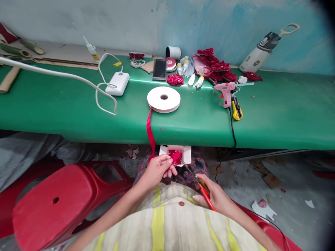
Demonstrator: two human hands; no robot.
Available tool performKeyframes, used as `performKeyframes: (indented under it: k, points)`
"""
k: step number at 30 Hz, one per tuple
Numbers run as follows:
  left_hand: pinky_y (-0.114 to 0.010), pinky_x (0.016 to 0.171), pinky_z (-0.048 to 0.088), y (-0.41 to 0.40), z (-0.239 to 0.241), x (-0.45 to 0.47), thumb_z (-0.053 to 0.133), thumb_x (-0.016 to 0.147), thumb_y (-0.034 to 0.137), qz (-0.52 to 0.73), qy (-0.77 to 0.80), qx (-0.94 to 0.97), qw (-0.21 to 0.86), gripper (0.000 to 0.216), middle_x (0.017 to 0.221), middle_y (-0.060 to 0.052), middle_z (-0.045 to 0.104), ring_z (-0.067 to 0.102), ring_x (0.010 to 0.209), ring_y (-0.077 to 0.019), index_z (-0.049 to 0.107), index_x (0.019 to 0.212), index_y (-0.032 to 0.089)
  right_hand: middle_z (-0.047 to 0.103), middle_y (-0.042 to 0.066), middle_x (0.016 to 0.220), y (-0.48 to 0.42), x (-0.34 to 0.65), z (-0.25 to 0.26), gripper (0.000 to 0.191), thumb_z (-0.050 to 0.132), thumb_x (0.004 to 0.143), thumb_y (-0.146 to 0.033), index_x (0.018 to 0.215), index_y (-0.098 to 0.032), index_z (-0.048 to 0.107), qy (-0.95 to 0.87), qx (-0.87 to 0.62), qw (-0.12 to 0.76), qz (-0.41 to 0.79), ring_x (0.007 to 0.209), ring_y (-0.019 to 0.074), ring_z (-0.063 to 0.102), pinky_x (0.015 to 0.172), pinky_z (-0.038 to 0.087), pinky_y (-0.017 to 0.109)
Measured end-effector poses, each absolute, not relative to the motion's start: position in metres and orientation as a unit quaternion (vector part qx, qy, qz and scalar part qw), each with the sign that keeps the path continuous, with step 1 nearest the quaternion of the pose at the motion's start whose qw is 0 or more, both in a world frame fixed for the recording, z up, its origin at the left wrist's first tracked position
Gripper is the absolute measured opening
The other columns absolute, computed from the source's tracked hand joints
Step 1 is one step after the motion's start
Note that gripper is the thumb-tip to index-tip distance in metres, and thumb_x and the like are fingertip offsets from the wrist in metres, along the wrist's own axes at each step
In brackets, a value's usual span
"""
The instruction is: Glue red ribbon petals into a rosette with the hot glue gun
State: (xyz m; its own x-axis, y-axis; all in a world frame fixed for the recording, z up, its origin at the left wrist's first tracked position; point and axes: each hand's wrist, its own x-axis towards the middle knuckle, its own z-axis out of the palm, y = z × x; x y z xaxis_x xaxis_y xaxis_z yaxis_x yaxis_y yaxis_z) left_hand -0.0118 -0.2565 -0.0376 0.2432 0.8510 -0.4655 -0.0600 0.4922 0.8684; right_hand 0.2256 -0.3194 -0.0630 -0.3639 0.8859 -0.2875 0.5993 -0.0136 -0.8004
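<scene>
My left hand (158,169) pinches the end of a red ribbon (150,134) above my lap. The ribbon runs up over the table edge to a white spool (163,99) lying flat on the green table (62,108). My right hand (212,197) is closed on red-handled scissors (201,184), whose blades reach toward the ribbon end held by the left hand. Just beyond the ribbon end, a small white cardboard box (186,153) with red pieces inside rests on my knees.
On the table lie a pink glue gun (225,91), a yellow cutter (237,111), red fabric flowers (216,66), small bottles (195,81), a white power bank (117,83) with its cable, and a phone (159,68). A red plastic stool (62,198) stands at my left. Cardboard scraps litter the floor.
</scene>
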Motion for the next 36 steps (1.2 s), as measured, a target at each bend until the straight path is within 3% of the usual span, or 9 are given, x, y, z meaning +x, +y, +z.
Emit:
performKeyframes:
  k: [5,13,28,36]
  points:
    - [-0.021,0.047,0.029,-0.255,-0.038,-0.007,0.058,0.084,0.041,0.321,0.506,0.398,0.694,0.027,0.062,-0.003,0.068,0.044,0.045,-0.0070,0.052,0.076,0.016,0.063,0.010,0.099,-0.308,0.208,-0.055,0.058,0.060,0.081,-0.052,0.123,-0.014,0.049,-0.714,-0.524,0.125,0.448,0.084,0.0219,0.061,0.074,0.048,0.031]
    - [-0.021,0.047,0.029,-0.254,-0.042,-0.006,0.055,0.086,0.042,0.295,0.492,0.415,0.706,0.028,0.067,-0.006,0.070,0.046,0.047,-0.0075,0.051,0.075,0.016,0.062,0.007,0.096,-0.300,0.204,-0.052,0.041,0.054,0.087,-0.044,0.119,-0.017,0.053,-0.718,-0.510,0.098,0.462,0.079,0.0184,0.058,0.071,0.045,0.027]
    - [-0.020,0.048,0.029,-0.252,-0.045,-0.005,0.054,0.085,0.035,0.282,0.503,0.402,0.711,0.023,0.066,-0.006,0.070,0.045,0.047,-0.0061,0.048,0.073,0.016,0.048,-0.003,0.063,-0.300,0.204,-0.044,0.039,0.049,0.088,-0.051,0.105,-0.018,0.062,-0.693,-0.549,0.072,0.461,0.056,0.0131,0.042,0.053,0.029,0.023]
    - [-0.018,0.044,0.024,-0.249,-0.058,-0.006,0.058,0.081,0.039,0.274,0.530,0.353,0.720,0.026,0.059,-0.005,0.068,0.045,0.044,-0.0058,0.049,0.072,0.016,0.049,-0.004,0.057,-0.299,0.206,-0.053,0.036,0.049,0.088,-0.053,0.097,-0.021,0.064,-0.692,-0.565,0.069,0.444,0.051,0.0121,0.039,0.052,0.029,0.023]
